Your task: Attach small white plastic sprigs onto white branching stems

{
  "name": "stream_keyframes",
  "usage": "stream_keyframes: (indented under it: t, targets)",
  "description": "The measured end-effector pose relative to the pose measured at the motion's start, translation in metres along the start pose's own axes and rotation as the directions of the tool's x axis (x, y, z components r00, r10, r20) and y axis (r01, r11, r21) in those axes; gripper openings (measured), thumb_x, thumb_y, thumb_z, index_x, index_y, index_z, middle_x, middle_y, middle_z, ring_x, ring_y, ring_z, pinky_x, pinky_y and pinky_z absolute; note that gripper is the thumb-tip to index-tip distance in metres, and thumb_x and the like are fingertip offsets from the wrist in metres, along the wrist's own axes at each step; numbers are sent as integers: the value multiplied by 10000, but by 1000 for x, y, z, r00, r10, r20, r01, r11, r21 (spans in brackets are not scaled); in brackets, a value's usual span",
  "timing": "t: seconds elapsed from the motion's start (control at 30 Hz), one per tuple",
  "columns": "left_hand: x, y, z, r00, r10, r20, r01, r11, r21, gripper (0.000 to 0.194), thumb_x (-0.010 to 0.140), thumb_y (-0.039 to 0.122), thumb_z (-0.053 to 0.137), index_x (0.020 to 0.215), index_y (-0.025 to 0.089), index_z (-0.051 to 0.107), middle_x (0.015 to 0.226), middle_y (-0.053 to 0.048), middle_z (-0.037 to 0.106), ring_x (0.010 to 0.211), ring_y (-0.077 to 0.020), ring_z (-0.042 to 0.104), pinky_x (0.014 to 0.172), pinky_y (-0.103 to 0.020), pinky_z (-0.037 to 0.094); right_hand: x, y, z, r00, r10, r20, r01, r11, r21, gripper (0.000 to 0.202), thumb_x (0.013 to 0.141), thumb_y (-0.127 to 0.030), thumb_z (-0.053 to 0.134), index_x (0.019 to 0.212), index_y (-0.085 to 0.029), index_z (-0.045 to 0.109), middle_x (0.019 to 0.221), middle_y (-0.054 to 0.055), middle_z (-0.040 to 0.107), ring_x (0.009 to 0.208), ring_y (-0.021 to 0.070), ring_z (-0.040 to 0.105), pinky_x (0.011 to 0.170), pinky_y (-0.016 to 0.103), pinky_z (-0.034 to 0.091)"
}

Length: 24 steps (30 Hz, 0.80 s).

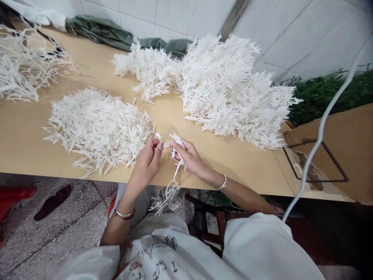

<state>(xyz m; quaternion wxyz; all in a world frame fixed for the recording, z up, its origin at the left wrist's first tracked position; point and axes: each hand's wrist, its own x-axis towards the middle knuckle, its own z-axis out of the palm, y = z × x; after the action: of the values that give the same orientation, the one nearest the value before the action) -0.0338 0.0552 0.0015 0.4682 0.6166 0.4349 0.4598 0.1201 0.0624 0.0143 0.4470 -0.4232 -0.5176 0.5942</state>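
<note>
My right hand (186, 153) is closed around a white plastic branch (176, 169), whose bare stem and forked end hang down past the table's front edge. Just to its left, my left hand (150, 155) pinches a small white sprig (159, 136) between thumb and forefinger. Thin white strands run between the two hands. A heap of loose white sprigs (99, 128) lies left of my left hand, close to it. Beyond my right hand spreads a larger pile of bushy white branches (227, 89).
Bare white stems (26, 62) lie tangled at the far left of the table (233, 163). Green cloth (99, 31) runs along the tiled wall. At right are a cardboard box (349, 144) with green foliage (323, 93), a black wire frame (314, 181) and a hanging white cable (320, 128).
</note>
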Motion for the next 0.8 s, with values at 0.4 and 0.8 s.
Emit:
stream_keyframes:
  t: [0.4, 0.8]
  targets:
    - [17, 38, -50, 959, 237, -153, -64, 710, 702, 46, 880, 224, 534, 892, 191, 562, 858, -8, 586, 548, -94, 442, 574, -236, 324, 37, -15, 7, 981, -51, 186, 119, 917, -380, 455, 859, -540, 532, 623, -160, 444, 557, -59, 348, 524, 68, 334, 505, 210, 249]
    - [7, 27, -52, 936, 315, -156, -113, 689, 716, 372, 875, 346, 574, 1218, 212, 524, 1023, -75, 602, 805, -192, 574, 693, -295, 444, 39, -17, 14, 980, -25, 196, 94, 931, -352, 421, 846, -536, 544, 666, -162, 477, 583, -53, 335, 537, 75, 333, 500, 206, 253]
